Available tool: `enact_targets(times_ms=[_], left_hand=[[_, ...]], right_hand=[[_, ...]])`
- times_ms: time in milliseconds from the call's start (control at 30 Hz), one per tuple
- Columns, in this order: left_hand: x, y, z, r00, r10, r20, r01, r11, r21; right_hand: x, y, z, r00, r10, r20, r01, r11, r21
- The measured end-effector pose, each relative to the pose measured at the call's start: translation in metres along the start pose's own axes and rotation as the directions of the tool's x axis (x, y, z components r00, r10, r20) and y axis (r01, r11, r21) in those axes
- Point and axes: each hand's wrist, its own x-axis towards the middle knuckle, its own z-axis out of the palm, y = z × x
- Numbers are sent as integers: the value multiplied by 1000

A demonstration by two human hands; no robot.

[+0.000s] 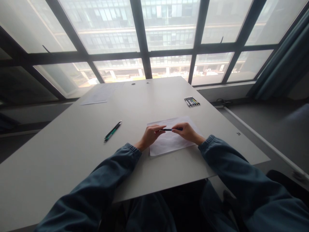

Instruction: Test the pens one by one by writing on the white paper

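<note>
A dark pen (168, 130) lies level between my two hands, just over a white sheet of paper (164, 146). My left hand (150, 135) pinches one end of it, where a bit of red shows at the fingers. At the other end, my right hand (185, 131) has its fingers closed round the pen, with a dark blue part showing there. The fingers hide both ends in part. To the left of my left hand, two pens, one black (111, 131) and one green and black (113, 132), rest side by side on the table.
On the white table (135, 167), a row of several pens (192, 101) lies at the back right. More paper sheets (98, 95) are at the far left. Windows (169, 25) stand beyond the table, and a curtain (282, 61) hangs on the right.
</note>
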Motion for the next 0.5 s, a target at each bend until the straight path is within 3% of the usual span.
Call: enact_targets(times_ms=[333, 500], left_hand=[[2, 0, -2, 999, -32, -41, 32, 999, 18], [2, -1, -6, 992, -87, -87, 91, 995, 44]], right_hand=[[0, 7, -8, 998, -36, -60, 32, 997, -70], [3, 15, -22, 996, -4, -87, -3, 996, -85]])
